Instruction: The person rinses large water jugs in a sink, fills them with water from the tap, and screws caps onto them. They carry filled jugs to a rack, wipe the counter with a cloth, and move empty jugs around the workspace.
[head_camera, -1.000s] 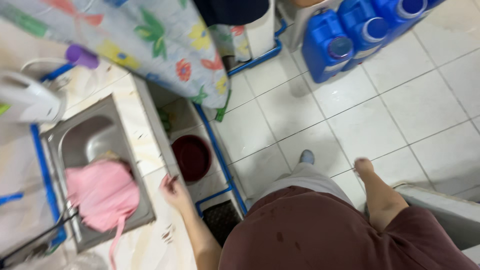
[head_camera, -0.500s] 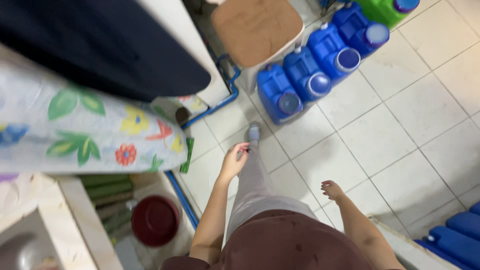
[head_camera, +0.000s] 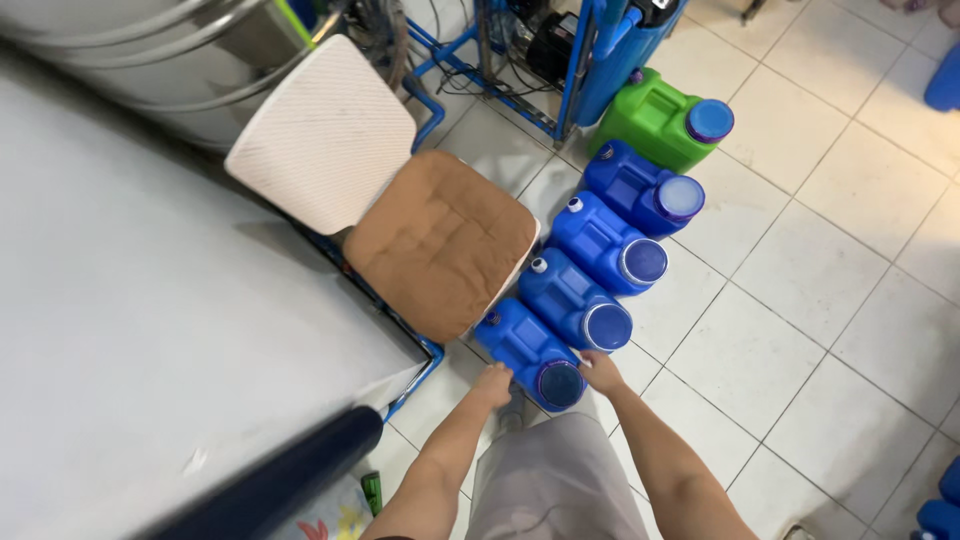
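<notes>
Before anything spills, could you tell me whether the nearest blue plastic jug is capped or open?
Capped: a round purple-rimmed lid covers the mouth of the nearest blue plastic jug, between the left hand and right hand.

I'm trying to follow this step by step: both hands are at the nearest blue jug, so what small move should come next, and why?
Probably close both hands on the nearest blue jug for a firm grip. The left hand and right hand sit on either side of its capped end, apparently touching but not yet clearly gripping. It lies tight against the next blue jug and the chair.
</notes>
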